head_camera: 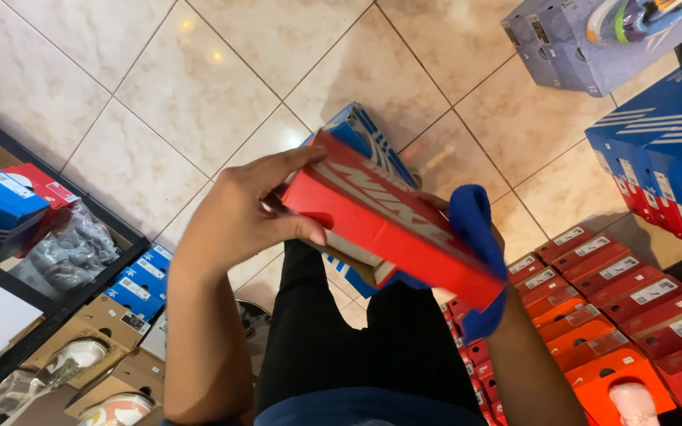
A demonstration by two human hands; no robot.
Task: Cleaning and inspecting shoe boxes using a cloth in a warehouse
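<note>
A red shoe box (pixel 392 225) with white lettering on its lid is held in front of me, tilted, above my dark trousers. My left hand (pixel 238 217) grips its near left end, thumb under the lid edge and fingers over the top. My right hand (pixel 475 260) holds the right end; a blue cloth (pixel 471 217) is wrapped around that hand and against the box. Behind the red box a blue box with white stripes (pixel 361 130) pokes out toward the floor tiles.
Beige floor tiles (pixel 199 87) stretch ahead. Rows of red and orange shoe boxes (pixel 609 300) lie at the right. Blue striped boxes (pixel 665 150) stack at far right. A black shelf (pixel 57 315) at left holds blue and cardboard boxes and grey wrapping.
</note>
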